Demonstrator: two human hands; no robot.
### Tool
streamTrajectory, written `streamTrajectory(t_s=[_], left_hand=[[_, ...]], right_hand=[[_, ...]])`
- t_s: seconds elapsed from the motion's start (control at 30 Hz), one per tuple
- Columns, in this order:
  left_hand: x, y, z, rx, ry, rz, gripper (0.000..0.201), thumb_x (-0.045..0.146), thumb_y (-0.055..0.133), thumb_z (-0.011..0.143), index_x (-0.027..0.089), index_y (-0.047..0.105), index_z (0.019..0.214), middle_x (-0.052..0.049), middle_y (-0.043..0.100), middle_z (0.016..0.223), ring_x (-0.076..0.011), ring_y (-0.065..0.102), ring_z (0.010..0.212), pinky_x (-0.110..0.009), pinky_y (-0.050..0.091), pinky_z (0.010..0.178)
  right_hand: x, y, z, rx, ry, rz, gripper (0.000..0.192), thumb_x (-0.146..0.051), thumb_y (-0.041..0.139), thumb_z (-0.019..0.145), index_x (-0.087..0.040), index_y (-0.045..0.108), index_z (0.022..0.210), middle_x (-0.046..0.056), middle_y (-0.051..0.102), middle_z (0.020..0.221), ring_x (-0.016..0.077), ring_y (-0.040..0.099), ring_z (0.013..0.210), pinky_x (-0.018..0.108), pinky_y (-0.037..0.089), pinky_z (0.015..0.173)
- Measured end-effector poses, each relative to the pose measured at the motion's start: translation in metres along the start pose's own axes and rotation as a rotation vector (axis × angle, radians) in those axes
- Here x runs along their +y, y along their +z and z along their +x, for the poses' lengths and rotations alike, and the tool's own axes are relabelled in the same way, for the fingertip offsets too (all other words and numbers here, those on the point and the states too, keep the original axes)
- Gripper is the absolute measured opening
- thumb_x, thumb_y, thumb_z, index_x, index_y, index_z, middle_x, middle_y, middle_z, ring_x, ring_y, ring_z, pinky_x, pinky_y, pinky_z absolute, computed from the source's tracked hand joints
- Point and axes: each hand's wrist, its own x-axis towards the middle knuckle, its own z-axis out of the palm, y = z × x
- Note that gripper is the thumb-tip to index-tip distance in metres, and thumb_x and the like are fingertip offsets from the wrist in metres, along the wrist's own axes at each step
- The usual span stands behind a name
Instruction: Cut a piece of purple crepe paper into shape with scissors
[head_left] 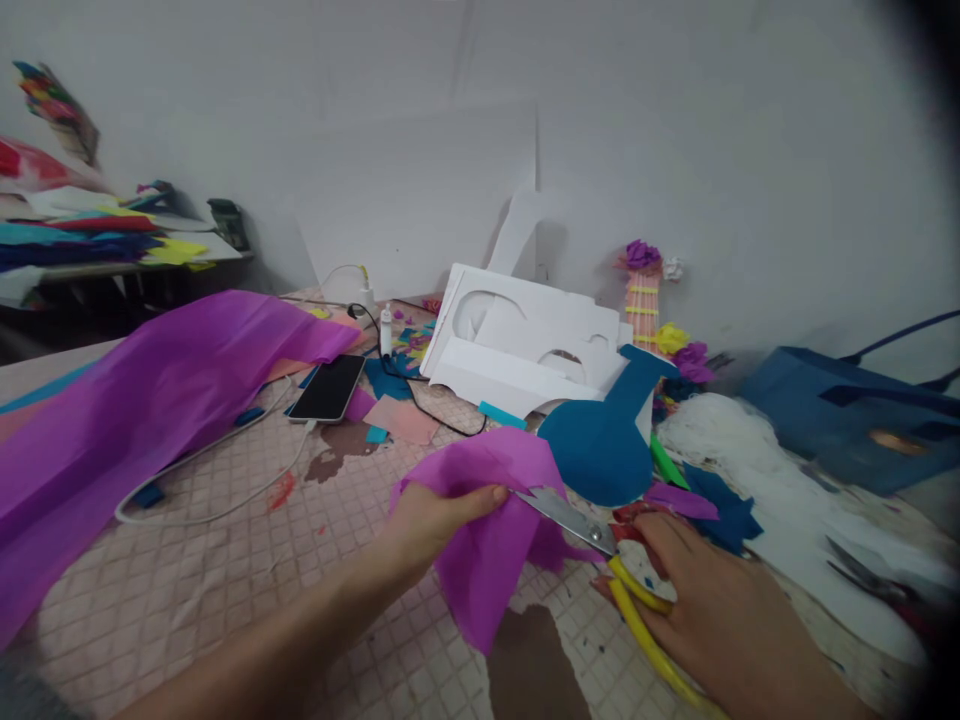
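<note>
A folded piece of purple tissue paper (pixel 480 580) is pinched in my left hand (pixel 431 515), thumb on top. My right hand (pixel 697 600) grips scissors (pixel 574 522) with yellow handles, fingers through the loops. The blades point left and meet the purple paper just beside my left thumb. Just beyond them lies a blue cut-out (pixel 596 450) with a round body and a long neck. To the left a long sheet of purple tissue paper (pixel 135 430) drapes over the table.
A phone (pixel 328 388) on a white cable lies left of centre. White cardboard with cut holes (pixel 525 335) leans at the back. White stringy material (pixel 712 440), a blue bag (pixel 847 410) and a second pair of scissors (pixel 870 575) are at right. A glue bottle (pixel 386 332) stands behind the phone.
</note>
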Motion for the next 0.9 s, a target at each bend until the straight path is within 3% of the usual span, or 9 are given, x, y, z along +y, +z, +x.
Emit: streamTrajectory(t_s=[0.37, 0.57, 0.9], left_hand=[[0.007, 0.004, -0.006, 0.135, 0.009, 0.147, 0.041, 0.036, 0.080, 0.055, 0.016, 0.071, 0.090, -0.010, 0.072, 0.095, -0.0284, 0.065, 0.094, -0.040, 0.051, 0.085], [0.004, 0.002, -0.007, 0.120, 0.045, 0.184, 0.041, 0.039, 0.079, 0.057, 0.018, 0.072, 0.091, -0.009, 0.072, 0.096, -0.0284, 0.065, 0.094, -0.041, 0.051, 0.085], [0.007, 0.002, -0.007, 0.073, 0.108, 0.233, 0.036, 0.037, 0.076, 0.063, 0.019, 0.071, 0.093, -0.008, 0.072, 0.096, -0.0277, 0.065, 0.094, -0.038, 0.051, 0.085]], right_hand=[[-0.002, -0.005, 0.003, -0.036, 0.032, 0.038, 0.031, -0.048, 0.057, 0.077, -0.025, 0.048, 0.095, 0.004, 0.071, 0.084, 0.0268, 0.069, 0.060, 0.035, 0.051, 0.043], [-0.002, -0.009, 0.001, -0.109, 0.065, 0.117, 0.033, -0.053, 0.052, 0.080, -0.025, 0.048, 0.097, 0.004, 0.071, 0.085, 0.0269, 0.070, 0.068, 0.035, 0.055, 0.048], [-0.002, -0.010, 0.002, -0.119, 0.061, 0.070, 0.033, -0.050, 0.055, 0.079, -0.023, 0.049, 0.097, 0.004, 0.071, 0.082, 0.0270, 0.070, 0.062, 0.035, 0.052, 0.043]])
